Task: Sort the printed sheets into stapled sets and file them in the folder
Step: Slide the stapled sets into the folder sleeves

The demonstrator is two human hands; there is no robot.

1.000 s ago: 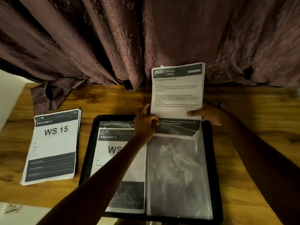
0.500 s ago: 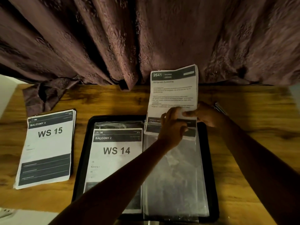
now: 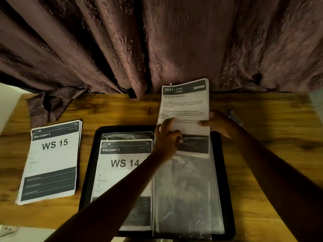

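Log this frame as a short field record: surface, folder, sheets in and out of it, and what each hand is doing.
surface: wooden table, curtain behind
folder: black display folder, open flat
left sleeve: WS 14 set, filed
right sleeve: 2641 set, lower end inside
outside folder: WS 15 set, left of it
left hand: on 2641 set at sleeve mouth
right hand: pinches its right edge

Glossy plastic sleeve (image 3: 185, 194), wood-grain table (image 3: 262, 163), embossed cloth curtain (image 3: 157, 41).

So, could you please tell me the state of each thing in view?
Folder: open flat on the table.
2641 set: partly slid into the right sleeve.
WS 14 set: filed in the left sleeve.
WS 15 set: lying loose, unfiled.
Left hand: at the sleeve's mouth.
Right hand: holding the 2641 set.
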